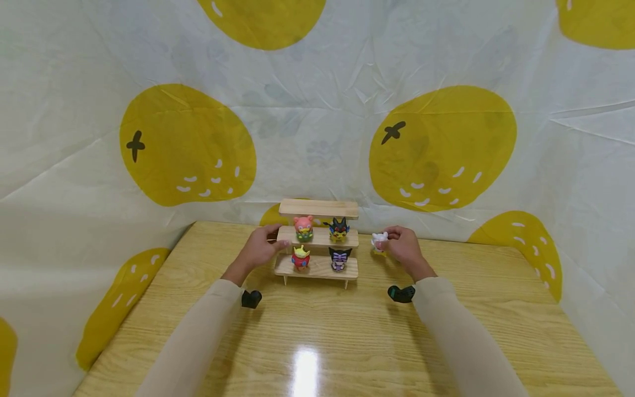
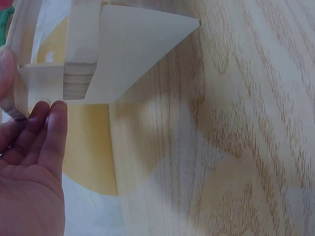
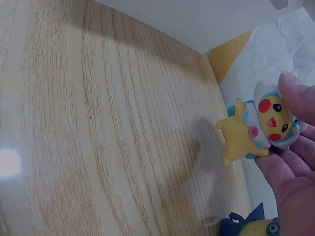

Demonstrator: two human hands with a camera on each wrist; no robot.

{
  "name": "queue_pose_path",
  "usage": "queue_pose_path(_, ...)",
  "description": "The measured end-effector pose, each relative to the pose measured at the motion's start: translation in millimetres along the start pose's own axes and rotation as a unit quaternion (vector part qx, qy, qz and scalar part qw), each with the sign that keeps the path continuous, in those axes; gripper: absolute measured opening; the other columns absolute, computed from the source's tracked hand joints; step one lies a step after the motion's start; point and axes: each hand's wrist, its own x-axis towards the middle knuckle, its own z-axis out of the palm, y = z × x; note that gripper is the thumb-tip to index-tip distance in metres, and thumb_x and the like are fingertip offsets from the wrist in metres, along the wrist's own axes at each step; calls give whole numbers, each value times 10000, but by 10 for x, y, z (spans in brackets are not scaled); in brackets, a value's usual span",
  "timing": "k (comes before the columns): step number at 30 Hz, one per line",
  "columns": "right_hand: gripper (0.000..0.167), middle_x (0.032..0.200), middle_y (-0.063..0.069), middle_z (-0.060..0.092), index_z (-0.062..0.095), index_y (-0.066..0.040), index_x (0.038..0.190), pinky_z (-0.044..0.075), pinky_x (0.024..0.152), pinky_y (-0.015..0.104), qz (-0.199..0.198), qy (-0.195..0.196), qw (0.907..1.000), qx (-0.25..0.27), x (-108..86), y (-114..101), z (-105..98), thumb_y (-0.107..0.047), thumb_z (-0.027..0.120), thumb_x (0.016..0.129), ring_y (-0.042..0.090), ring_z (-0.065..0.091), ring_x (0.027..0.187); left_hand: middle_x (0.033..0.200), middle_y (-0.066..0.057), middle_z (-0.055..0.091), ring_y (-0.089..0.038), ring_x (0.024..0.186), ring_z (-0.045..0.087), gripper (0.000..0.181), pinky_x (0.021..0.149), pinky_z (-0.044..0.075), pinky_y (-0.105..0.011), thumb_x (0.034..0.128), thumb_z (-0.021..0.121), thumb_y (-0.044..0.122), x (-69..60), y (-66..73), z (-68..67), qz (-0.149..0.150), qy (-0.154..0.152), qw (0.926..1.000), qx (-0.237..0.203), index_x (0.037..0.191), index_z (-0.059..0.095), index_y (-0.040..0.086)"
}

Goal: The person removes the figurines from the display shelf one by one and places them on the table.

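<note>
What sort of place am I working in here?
Likely a tabletop workspace screened off for recording, though the wider room is hidden: a patterned cloth surrounds a wood-grain table, where a tiered stand displays small figurines.

Yellow-patterned white cloth (image 1: 317, 82) behind and beside wood-grain table (image 1: 347, 331).

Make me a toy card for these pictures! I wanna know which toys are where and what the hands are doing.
Display: wooden stand with three levels
Middle shelf: pink figure, black-hooded yellow figure
Bottom shelf: red figure, black-and-purple figure
Left hand: grips the middle shelf's left end
Right hand: holds a white-hooded yellow figure, right of the stand
Peeking in: dark-blue-and-yellow figure near the right hand, only partly seen
</note>
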Motion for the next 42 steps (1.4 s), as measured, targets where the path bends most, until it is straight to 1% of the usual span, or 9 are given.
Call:
queue_pose_path(9, 432, 1322, 244, 654, 601, 49, 1341, 537, 816, 173, 29, -17, 10000, 86, 8, 15, 11, -48, 738, 943, 296, 632, 1149, 1421, -241, 622, -407, 1304, 619, 629, 1097, 523, -534, 1021, 688, 220, -4, 0, 0, 6, 5, 10000, 38, 1546, 455, -37)
queue_pose_path(17, 452, 1335, 232, 655, 593, 32, 1357, 538, 872, 206, 82, 2, 10000, -44, 16, 37, 15, -66, 745, 943, 299, 634, 1155, 1418, -242, 623, -405, 1300, 619, 623, 1090, 527, -531, 1023, 684, 215, -9, 0, 1, -3, 21, 10000, 44, 1546, 456, -36)
queue_pose_path(24, 450, 1324, 250, 662, 597, 54, 1342, 544, 834, 194, -1, -32, 10000, 20, 13, 46, 14, -65, 753, 937, 304, 643, 1155, 1420, -236, 625, -400, 1306, 618, 629, 1093, 526, -530, 1021, 689, 221, -7, -8, 0, 5, 13, 10000, 25, 1548, 455, -32)
queue_pose_path(31, 461, 1351, 241, 651, 593, 36, 1357, 544, 883, 228, 100, -11, 9999, -40, 22, 46, 12, -72, 751, 937, 310, 626, 1176, 1394, -225, 644, -387, 1286, 629, 608, 1080, 536, -522, 1023, 686, 212, 2, -18, -1, 48, 32, 10000, -10, 1539, 472, -25)
queue_pose_path(42, 442, 1350, 254, 646, 597, 47, 1350, 525, 826, 175, 19, -14, 10000, 51, 6, 52, 2, -67, 738, 947, 307, 617, 1182, 1408, -227, 633, -393, 1298, 620, 629, 1086, 532, -524, 1030, 677, 233, 5, -26, 0, 24, 18, 10000, 48, 1551, 448, -35)
